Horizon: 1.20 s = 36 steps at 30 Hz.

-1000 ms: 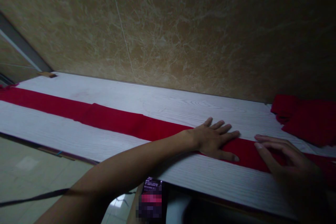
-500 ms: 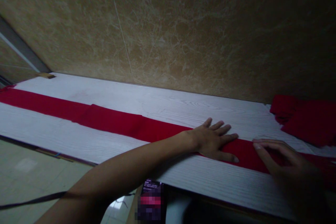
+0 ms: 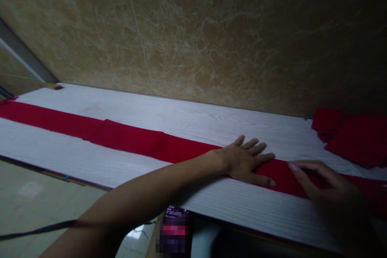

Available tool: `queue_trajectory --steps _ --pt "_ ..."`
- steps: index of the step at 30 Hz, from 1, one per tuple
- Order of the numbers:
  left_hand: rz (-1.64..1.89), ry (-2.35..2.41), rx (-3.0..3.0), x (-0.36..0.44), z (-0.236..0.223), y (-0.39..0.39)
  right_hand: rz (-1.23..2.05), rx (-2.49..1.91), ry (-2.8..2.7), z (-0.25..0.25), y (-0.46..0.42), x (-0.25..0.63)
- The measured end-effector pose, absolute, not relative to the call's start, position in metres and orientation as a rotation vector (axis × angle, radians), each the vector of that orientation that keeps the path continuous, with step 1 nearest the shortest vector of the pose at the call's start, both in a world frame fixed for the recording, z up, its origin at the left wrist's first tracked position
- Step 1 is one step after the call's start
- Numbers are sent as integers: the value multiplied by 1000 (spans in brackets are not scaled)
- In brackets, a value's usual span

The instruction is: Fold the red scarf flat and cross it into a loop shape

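A long, narrow red scarf (image 3: 130,137) lies flat across the white wood-grain tabletop (image 3: 193,121), with stringy ends at far left and right. Folds or overlaps show as steps in its left half. My left hand (image 3: 246,161) rests palm down on it, fingers spread, thumb near the front edge. To the right, my right hand (image 3: 326,181) has its thumb and forefinger tips pinched together at the scarf's far edge. Its other fingers are curled and in shadow.
A heap of folded red cloth (image 3: 353,137) sits at the back right by the marbled tile wall (image 3: 193,40). At the far left back corner is a small brown block (image 3: 53,86). A lit phone (image 3: 173,229) is below the table's front edge, partly blurred.
My right hand's fingertips have shifted slightly left along the scarf's far edge. My left hand stays in place on the scarf.
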<state>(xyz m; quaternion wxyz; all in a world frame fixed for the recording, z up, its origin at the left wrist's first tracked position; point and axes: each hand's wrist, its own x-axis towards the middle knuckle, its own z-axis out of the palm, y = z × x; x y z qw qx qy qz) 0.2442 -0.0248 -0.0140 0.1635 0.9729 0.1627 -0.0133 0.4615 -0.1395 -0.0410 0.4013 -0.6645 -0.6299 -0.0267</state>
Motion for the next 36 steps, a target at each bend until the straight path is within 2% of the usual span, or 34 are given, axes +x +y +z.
queue_trajectory --steps 28,36 --pt "-42 457 2773 245 -16 -24 47 -1695 -1398 -31 -149 434" --pt "-16 455 2786 245 -18 -24 -55 -1808 -1372 -30 -146 442"
